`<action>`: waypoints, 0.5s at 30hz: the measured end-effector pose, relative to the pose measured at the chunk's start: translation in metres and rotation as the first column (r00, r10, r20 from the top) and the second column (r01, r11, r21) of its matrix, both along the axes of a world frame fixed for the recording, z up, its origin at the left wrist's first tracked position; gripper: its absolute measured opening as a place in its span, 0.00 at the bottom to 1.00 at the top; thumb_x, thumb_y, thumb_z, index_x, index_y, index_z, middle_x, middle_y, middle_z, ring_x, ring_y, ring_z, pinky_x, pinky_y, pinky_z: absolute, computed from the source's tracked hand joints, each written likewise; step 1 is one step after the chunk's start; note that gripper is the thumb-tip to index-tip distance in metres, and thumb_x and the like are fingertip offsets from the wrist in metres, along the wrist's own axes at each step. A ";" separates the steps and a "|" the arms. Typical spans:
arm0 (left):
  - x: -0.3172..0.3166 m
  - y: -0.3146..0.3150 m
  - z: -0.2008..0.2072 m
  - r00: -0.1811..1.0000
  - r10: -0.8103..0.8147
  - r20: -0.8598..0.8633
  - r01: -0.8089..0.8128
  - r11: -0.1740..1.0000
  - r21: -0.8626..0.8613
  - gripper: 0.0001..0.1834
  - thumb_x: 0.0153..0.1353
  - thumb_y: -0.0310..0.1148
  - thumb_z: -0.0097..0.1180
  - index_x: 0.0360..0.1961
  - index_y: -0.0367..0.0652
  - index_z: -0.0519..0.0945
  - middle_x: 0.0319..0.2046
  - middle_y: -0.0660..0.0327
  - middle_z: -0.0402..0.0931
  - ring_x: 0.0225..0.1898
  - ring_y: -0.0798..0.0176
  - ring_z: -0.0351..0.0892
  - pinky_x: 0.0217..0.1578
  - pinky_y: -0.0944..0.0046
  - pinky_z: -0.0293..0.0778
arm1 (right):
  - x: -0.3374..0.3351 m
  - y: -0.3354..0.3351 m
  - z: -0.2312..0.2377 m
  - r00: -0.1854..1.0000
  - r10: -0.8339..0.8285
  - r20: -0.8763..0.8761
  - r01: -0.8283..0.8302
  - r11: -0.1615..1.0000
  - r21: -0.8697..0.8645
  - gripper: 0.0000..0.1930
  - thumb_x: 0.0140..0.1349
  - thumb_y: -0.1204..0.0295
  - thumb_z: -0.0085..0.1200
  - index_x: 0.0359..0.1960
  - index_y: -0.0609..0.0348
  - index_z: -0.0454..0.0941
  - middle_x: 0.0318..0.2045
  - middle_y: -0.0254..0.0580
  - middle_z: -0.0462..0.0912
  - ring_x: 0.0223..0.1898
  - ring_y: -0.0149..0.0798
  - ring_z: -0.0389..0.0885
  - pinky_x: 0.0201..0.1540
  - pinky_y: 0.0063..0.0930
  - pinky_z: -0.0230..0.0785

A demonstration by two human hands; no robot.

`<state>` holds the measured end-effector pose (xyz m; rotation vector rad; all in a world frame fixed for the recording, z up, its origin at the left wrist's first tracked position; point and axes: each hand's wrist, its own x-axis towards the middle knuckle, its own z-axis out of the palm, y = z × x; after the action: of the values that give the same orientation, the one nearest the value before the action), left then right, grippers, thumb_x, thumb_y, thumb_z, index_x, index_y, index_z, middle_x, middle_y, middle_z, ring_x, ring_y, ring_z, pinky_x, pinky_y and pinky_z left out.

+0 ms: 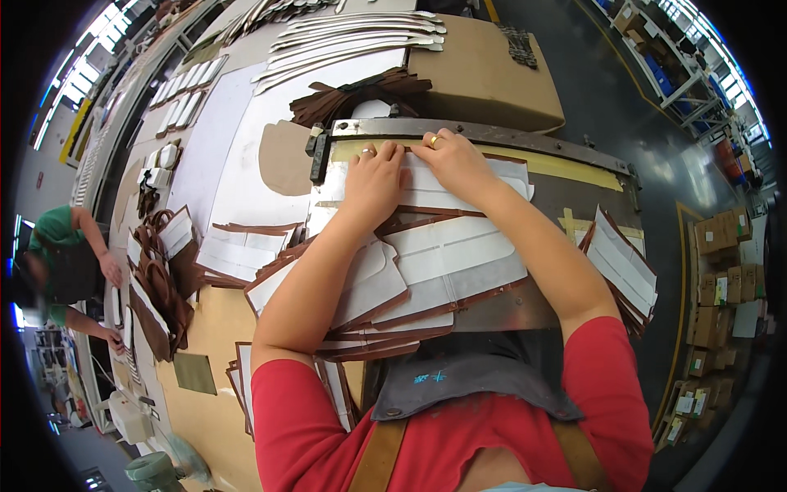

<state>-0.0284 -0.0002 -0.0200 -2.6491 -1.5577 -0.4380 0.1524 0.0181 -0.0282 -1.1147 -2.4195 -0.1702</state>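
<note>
My left hand (377, 182) and my right hand (456, 168) are close together at the far edge of a white-backed panel with brown edges (433, 195). Their bent fingers grip and press that edge just in front of a long metal bar (508, 138). The fingertips partly hide the edge. Beneath my forearms lie several similar panels (459, 246), overlapping in a loose pile. Yellow tape (574, 170) runs along the work surface beside the bar.
More panels lie in stacks at left (246, 250) and right (616, 266). Beyond the bar are brown strips (361, 92), a large tan block (492, 74) and long white strips (352, 41). A co-worker in green (61, 238) works at far left. Cardboard boxes (721, 234) stand at right.
</note>
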 end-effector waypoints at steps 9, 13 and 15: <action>0.002 -0.004 0.000 0.990 0.049 -0.131 -0.039 0.996 0.075 0.21 0.61 0.41 0.48 0.55 0.51 0.70 0.46 0.63 0.72 0.47 0.52 0.71 0.44 0.53 0.63 | 0.077 -0.028 0.021 0.977 -0.106 0.184 0.113 0.993 -0.028 0.06 0.50 0.79 0.48 0.29 0.61 0.76 0.33 0.39 0.77 0.38 0.42 0.75 0.42 0.34 0.70; 0.002 -0.002 -0.006 0.992 0.050 -0.111 -0.041 0.995 0.088 0.21 0.61 0.42 0.48 0.56 0.52 0.70 0.45 0.62 0.72 0.47 0.51 0.71 0.43 0.53 0.63 | 0.117 -0.044 0.029 0.941 -0.189 0.282 0.220 0.972 -0.082 0.05 0.51 0.77 0.48 0.29 0.61 0.76 0.32 0.41 0.77 0.38 0.43 0.75 0.41 0.37 0.69; 0.000 -0.002 -0.005 0.995 0.052 -0.079 -0.045 0.995 0.090 0.21 0.61 0.42 0.48 0.56 0.52 0.70 0.45 0.61 0.72 0.47 0.50 0.71 0.43 0.53 0.63 | 0.136 -0.049 0.034 0.899 -0.233 0.370 0.297 0.947 -0.126 0.05 0.53 0.76 0.49 0.29 0.61 0.76 0.32 0.41 0.77 0.38 0.43 0.75 0.42 0.39 0.68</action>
<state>-0.0283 -0.0018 -0.0255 -2.5253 -1.5383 -0.3812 0.2886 -0.0305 0.0058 -1.6213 -2.6186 -0.2636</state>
